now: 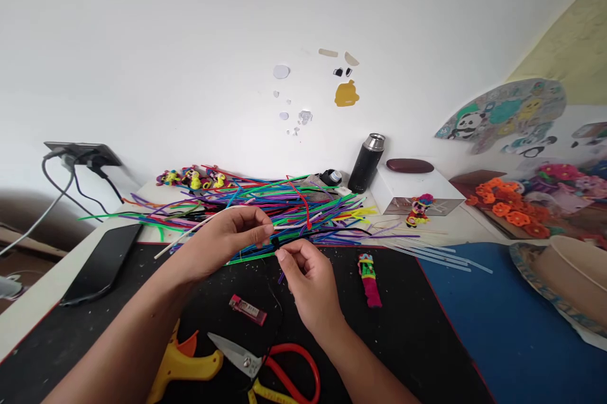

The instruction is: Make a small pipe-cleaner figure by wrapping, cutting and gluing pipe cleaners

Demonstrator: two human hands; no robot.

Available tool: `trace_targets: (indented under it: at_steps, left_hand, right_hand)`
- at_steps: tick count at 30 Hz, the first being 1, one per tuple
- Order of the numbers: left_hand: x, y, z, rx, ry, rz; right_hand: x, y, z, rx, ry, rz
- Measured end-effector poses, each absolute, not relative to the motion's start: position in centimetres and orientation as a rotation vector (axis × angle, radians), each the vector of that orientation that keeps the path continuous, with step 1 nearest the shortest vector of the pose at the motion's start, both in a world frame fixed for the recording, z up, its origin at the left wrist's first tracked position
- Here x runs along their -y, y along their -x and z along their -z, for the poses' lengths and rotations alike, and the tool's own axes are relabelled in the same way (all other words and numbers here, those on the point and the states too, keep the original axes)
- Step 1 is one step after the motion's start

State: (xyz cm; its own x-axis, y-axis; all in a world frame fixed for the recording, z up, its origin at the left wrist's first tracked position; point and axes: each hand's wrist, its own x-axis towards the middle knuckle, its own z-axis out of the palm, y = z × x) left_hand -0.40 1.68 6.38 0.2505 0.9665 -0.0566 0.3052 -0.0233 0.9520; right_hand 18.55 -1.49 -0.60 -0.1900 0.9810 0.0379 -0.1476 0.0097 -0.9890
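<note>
A black pipe cleaner [332, 234] with a small bunched end runs between my two hands and stretches off to the right. My left hand [232, 238] is closed in a pinch at the bunched end, though its fingertips partly hide the grip. Thumb and forefinger of my right hand [310, 274] pinch the same piece just below. Behind both hands spreads a heap of coloured pipe cleaners [256, 202]. Below them on the black mat [393, 353] lie a pink lighter [248, 310] and red-and-yellow-handled scissors [265, 363]. To the right is a small pipe-cleaner figure [369, 281] with a magenta lower part.
A yellow glue gun [187, 366] lies under my left forearm, and a black phone [102, 265] at the left. A black flask [367, 164] stands by a white box [417, 186]. Clear sticks [441, 255] and a straw-coloured hat [564, 277] are at the right.
</note>
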Motion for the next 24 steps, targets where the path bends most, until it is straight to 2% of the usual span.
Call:
trace_targets:
  at_steps: [24]
  left_hand:
    - [-1.48, 0.52, -6.61, -1.296, -1.627, -0.758]
  right_hand:
    - [1.67, -18.54, 0.35, 1.306, 0.995, -1.328]
